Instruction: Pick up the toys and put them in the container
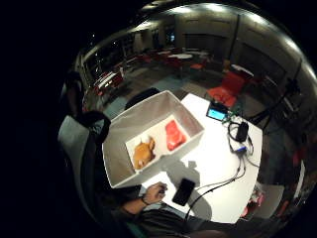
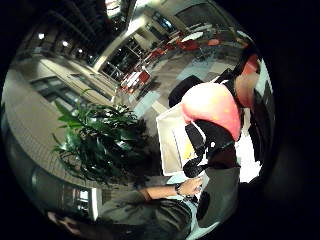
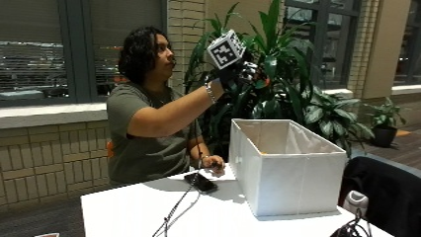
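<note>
High above the container (image 3: 287, 165), on the person's side of it, the gloved right hand (image 3: 238, 73) is raised to about head height. Its thumb-side palm view is filled close up by a rounded pink-orange toy (image 2: 212, 107) lying against the glove's black straps. That looks like a toy in the palm, though how the fingers lie round it cannot be told from these pictures, and the outside view hides the toy behind the hand.

The relation that matters is a plain vertical one: the container's open mouth lies below the hand and a little away from the person. The little-finger palm view looks almost straight down into it, so the hand is close to over the opening. The container is a white fabric box, longer than it is wide, its long axis running away from the person across the table (image 3: 131, 212).

Inside the container two toys already rest on the floor, well apart: an orange-brown one (image 1: 143, 152) towards the person's end and a red one (image 1: 174, 135) further along.

The bare left hand (image 3: 212, 164) rests on the table beside the container's near end, next to a dark phone (image 3: 202, 182). The gloved hand is nearer the opening, so I judge it needs to drop or let go over it.
</note>
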Demonstrator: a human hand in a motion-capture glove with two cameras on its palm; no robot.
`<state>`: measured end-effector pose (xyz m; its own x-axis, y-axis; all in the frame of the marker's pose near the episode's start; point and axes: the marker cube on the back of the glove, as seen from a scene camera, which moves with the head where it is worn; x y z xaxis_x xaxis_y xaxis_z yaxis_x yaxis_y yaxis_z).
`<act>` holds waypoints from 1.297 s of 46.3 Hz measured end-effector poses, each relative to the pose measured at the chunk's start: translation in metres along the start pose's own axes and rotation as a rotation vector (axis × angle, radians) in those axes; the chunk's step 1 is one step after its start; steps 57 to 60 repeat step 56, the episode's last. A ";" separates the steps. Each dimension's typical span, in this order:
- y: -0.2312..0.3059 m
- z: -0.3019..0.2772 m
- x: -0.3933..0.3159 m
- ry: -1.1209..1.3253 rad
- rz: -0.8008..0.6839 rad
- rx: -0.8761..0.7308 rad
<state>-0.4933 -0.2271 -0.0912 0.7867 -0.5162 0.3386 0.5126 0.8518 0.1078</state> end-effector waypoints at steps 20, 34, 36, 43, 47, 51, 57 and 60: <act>0.016 0.056 0.051 0.046 0.026 -0.199; 0.161 0.007 0.146 0.067 0.011 -0.243; 0.178 0.002 0.156 0.076 0.024 -0.258; 0.238 -0.008 0.192 0.150 0.100 -0.233; 0.262 -0.008 0.209 0.202 0.160 -0.219; 0.283 -0.008 0.217 0.220 0.210 -0.213; 0.295 -0.010 0.218 0.205 0.225 -0.172; 0.295 -0.010 0.218 0.205 0.225 -0.172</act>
